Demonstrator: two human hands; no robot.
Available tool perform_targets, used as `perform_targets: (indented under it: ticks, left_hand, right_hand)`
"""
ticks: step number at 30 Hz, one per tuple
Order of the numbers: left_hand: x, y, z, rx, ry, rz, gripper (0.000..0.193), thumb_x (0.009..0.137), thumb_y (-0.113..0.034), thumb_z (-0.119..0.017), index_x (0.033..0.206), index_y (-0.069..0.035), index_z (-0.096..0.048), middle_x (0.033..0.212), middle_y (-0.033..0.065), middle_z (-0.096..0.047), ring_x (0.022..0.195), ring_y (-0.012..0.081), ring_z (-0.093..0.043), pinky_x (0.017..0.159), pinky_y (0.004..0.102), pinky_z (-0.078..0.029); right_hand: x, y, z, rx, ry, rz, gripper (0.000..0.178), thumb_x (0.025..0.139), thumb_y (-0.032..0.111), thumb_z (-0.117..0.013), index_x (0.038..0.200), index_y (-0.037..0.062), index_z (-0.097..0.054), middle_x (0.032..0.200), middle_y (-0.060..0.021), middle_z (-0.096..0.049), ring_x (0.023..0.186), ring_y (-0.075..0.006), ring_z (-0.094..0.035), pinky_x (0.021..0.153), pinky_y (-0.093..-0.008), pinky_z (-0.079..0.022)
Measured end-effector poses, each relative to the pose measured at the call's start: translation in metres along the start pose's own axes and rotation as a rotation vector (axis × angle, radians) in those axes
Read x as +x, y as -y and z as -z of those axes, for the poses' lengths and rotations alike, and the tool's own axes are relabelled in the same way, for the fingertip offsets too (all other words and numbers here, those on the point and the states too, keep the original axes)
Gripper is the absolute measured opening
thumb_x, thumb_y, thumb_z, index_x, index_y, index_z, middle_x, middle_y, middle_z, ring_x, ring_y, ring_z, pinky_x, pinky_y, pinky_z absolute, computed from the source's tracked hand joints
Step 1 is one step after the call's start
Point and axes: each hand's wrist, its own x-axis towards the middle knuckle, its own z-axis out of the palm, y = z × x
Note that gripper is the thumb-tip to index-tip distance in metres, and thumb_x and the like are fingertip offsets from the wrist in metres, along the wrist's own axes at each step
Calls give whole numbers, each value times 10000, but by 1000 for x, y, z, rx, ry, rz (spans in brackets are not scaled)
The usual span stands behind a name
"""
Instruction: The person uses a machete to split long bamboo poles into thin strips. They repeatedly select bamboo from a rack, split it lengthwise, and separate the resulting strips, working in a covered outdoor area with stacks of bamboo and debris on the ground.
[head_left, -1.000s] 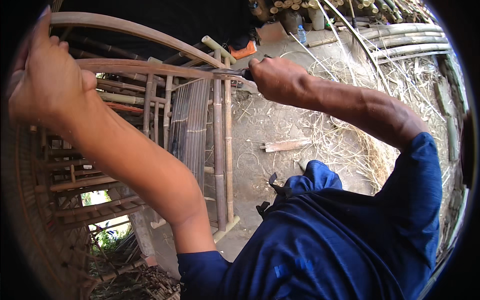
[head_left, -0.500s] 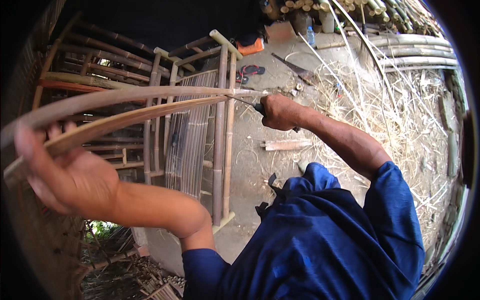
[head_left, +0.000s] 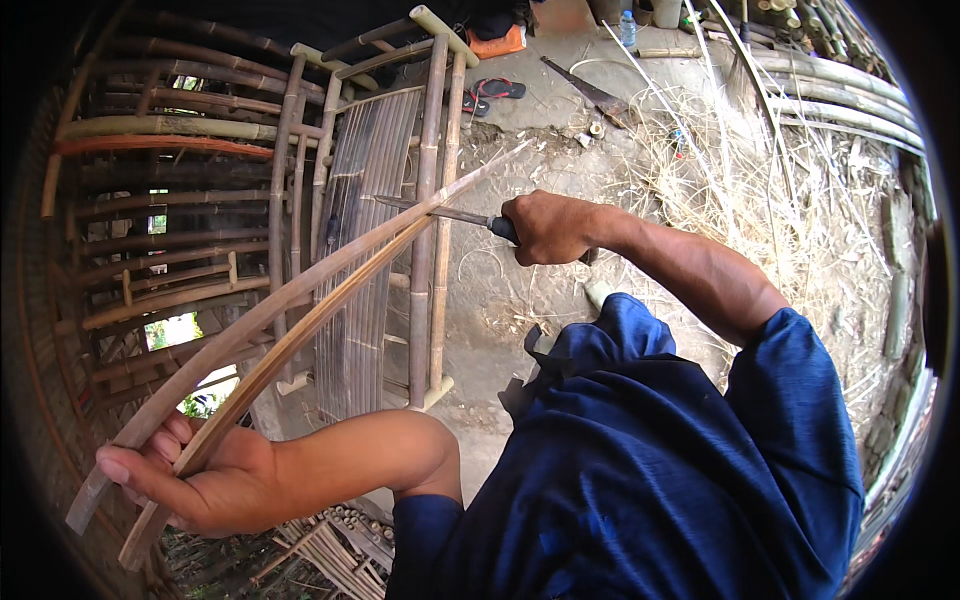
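Note:
A long bamboo strip (head_left: 280,303) slants from the lower left toward the upper middle, divided lengthwise into two lengths that meet near its far tip. My left hand (head_left: 215,480) is closed around the near part, its fingers and thumb about the two split lengths. In my right hand (head_left: 548,228), closed round a dark handle, is a knife (head_left: 462,214). Its narrow blade points left and crosses the strip at the split, with the tip showing on the far side. The palm side of my right hand is hidden.
A bamboo frame with a slatted panel (head_left: 365,170) stands under the strip, and bamboo railings (head_left: 180,205) fill the left. A hand saw (head_left: 590,95), sandals (head_left: 497,89), a water bottle (head_left: 627,28) and pale shavings (head_left: 690,160) lie or stand beyond. Bamboo poles (head_left: 840,100) line the upper right.
My left hand has moved down and right and closed on the strip's near end. The strip now slants more steeply. The knife has turned, its blade crossing further left.

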Motion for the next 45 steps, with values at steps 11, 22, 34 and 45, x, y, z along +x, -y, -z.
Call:
perform_targets:
  ticks: [11, 22, 34, 45]
  left_hand:
    - [2, -2, 13, -45, 76, 52, 330, 939, -235, -688, 695, -62, -549, 573, -25, -353, 516, 83, -362, 524, 229, -362]
    - [-20, 67, 62, -410, 394, 158, 976, 909, -646, -515, 1535, -4, -131, 1571, 202, -284, 1457, 332, -296, 1189, 600, -242]
    - [-174, 151, 60, 88, 529, 565, 165, 927, -125, -692, 994, 25, -712, 1031, 126, -689, 940, 214, -687, 831, 311, -584]
    - [-120, 107, 25, 268, 706, 488, 284, 922, -123, -708, 1091, 99, -658, 1035, 163, -677, 810, 210, -707, 772, 300, -579]
  right_hand:
    - [22, -21, -29, -341, -441, -68, 212, 811, 138, -612, 931, -36, -624, 908, -244, -687, 879, -387, -687, 801, -459, -549]
    - [82, -87, 5, -355, -489, -296, 257, 809, 146, -596, 980, 3, -723, 1047, -240, -703, 1014, -363, -687, 888, -433, -550]
    - [50, -78, -44, -385, -436, -249, 251, 832, 149, -580, 961, -35, -691, 965, -255, -707, 929, -387, -703, 825, -452, -564]
    - [57, -138, -89, -218, -311, -308, 298, 820, 191, -591, 990, -27, -704, 1015, -248, -704, 990, -388, -688, 856, -458, -557]
